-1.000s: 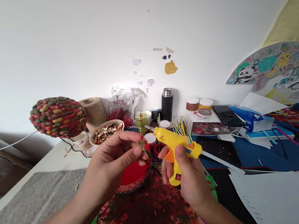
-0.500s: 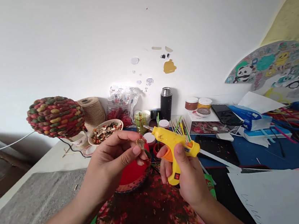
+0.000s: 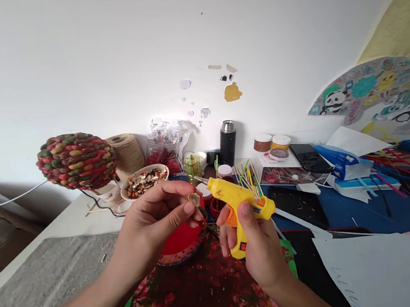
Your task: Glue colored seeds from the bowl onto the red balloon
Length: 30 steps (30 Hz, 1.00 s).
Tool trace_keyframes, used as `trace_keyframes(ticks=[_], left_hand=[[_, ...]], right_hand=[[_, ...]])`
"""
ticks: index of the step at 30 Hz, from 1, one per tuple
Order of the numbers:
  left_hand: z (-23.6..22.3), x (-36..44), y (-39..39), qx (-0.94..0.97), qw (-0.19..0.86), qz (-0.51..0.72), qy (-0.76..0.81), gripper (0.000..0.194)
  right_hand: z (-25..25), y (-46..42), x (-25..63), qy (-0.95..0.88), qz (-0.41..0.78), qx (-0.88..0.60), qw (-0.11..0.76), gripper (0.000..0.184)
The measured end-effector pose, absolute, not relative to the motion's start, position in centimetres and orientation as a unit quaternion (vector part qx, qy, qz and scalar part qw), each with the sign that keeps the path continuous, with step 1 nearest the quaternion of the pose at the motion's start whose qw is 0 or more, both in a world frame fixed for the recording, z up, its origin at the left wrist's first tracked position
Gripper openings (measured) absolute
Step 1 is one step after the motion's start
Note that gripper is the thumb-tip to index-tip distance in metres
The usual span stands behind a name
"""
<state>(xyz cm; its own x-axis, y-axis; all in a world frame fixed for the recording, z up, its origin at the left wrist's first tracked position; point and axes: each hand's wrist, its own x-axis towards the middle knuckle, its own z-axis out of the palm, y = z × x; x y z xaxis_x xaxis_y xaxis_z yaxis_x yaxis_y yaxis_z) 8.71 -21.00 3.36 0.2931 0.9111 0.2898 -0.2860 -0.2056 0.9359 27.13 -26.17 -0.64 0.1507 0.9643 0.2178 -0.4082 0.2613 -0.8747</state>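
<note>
My left hand (image 3: 160,216) pinches a small pistachio shell half (image 3: 194,199) between thumb and fingertips, its pale hollow side showing. A darker bit beneath it is partly hidden by the fingers. In my right hand (image 3: 258,241) is a yellow glue gun (image 3: 230,190), its nozzle pointing left, just above and to the right of the shell, not touching it. Fingers lie by the orange trigger, and a glue stick (image 3: 299,221) sticks out behind. Below my left hand sits a red basket-like container (image 3: 181,238), partly covered by the hand.
At the left stands a ball (image 3: 76,162) covered in painted shells, near a bowl of shells (image 3: 145,180) and a twine spool (image 3: 126,153). Behind are a black flask (image 3: 228,143), paint jars (image 3: 262,142) and sticks. A paint-stained sheet (image 3: 195,289) lies in front; papers (image 3: 383,266) lie right.
The glue gun has tipped slightly, its nozzle now a little lower and further left, nearer the shell. The shell has turned a little in my left fingers.
</note>
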Motion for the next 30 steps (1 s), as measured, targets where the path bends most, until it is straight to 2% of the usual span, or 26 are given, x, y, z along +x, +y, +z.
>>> trace_keyframes(ticks=[7,11,17,24,30], left_hand=[[3.2,9.1,-21.8,0.618,0.537,0.498,0.286,0.013],[3.4,9.4,-22.0,0.678,0.469,0.484,0.293,0.01],[3.6,9.0,-22.5,0.753,0.377,0.465,0.272,0.018],[3.3,8.8,-22.7,0.783,0.376,0.412,0.276,0.016],[3.7,8.9,-22.9,0.773,0.366,0.429,0.289,0.016]], right_hand=[[-0.7,-26.0,27.3,-0.391,0.52,-0.344,0.677,0.075],[-0.7,-25.9,27.4,-0.383,0.518,-0.353,0.679,0.076],[-0.6,-26.0,27.5,-0.386,0.51,-0.358,0.681,0.072],[-0.9,-25.9,27.5,-0.381,0.523,-0.358,0.673,0.076],[-0.9,-26.0,27.6,-0.382,0.525,-0.362,0.669,0.078]])
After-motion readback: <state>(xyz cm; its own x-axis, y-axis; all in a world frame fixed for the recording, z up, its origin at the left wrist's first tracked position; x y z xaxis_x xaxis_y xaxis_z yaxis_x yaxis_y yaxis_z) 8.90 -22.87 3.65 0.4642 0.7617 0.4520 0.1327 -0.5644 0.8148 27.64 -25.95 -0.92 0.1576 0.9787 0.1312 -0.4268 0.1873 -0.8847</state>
